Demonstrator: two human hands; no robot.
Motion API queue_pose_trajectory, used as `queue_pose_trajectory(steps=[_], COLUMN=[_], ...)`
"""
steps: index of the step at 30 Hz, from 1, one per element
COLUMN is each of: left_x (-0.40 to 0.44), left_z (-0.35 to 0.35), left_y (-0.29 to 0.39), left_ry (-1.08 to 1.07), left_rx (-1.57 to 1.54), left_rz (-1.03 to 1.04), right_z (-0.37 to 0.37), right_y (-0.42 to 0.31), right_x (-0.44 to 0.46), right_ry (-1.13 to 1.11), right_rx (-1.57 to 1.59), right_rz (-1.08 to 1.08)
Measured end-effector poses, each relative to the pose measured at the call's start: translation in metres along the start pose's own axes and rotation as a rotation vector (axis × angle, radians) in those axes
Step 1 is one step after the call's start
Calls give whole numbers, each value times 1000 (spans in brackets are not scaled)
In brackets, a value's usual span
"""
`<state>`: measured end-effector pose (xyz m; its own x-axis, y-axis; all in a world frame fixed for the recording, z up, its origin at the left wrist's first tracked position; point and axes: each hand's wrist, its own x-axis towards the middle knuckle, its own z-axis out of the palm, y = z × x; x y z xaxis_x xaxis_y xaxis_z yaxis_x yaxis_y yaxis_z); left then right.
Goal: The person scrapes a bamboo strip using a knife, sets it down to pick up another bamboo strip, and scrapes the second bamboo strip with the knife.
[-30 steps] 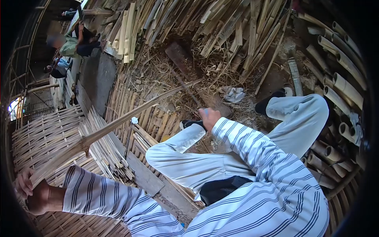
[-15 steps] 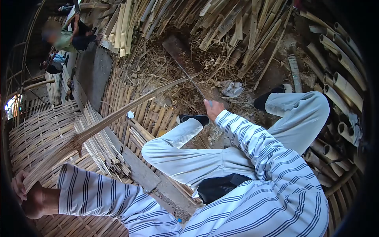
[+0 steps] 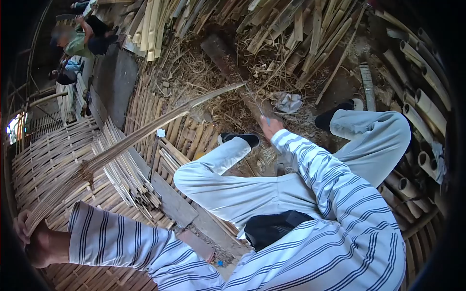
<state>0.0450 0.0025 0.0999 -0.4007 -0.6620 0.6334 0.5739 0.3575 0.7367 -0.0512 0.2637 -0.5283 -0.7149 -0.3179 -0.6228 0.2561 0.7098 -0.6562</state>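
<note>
A long bamboo strip point(image 3: 131, 138) runs from the lower left up to the middle, with a rough, dark node partway along. My left hand point(image 3: 36, 242), at the far left edge, is closed around its near end. In my right hand point(image 3: 270, 127), near the centre, is the blue handle of a long thin knife point(image 3: 251, 93). The blade points up and left, close to the strip's far tip; whether they touch I cannot tell. Beneath that tip lies a dark wooden board point(image 3: 221, 56) among curled shavings.
Split bamboo point(image 3: 310, 39) is piled at the top, and bamboo tubes point(image 3: 427, 106) line the right. A woven bamboo panel point(image 3: 53, 150) and a bundle of thin strips point(image 3: 128, 179) lie left. People point(image 3: 77, 43) sit at the upper left. Crumpled plastic point(image 3: 288, 103) lies beyond my right hand.
My right hand has shifted slightly right with the knife, after moving up a little earlier. The strip's far tip sits somewhat higher in view, still held by my left hand.
</note>
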Motion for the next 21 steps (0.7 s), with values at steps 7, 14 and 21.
queue_pose_trajectory(steps=[7,14,21], left_x=[4,32,24], left_z=[-22,-71,-71], left_y=[-3,7,2], left_ry=[32,-292,-168], left_rx=[92,-243,-138], left_rz=[151,-160,-89], right_z=[-29,22,7], right_y=[-82,45,21], right_x=[-60,24,13], right_ry=[-234,-49,-99], right_rx=[114,-63,-54], right_rz=[-304,107,161])
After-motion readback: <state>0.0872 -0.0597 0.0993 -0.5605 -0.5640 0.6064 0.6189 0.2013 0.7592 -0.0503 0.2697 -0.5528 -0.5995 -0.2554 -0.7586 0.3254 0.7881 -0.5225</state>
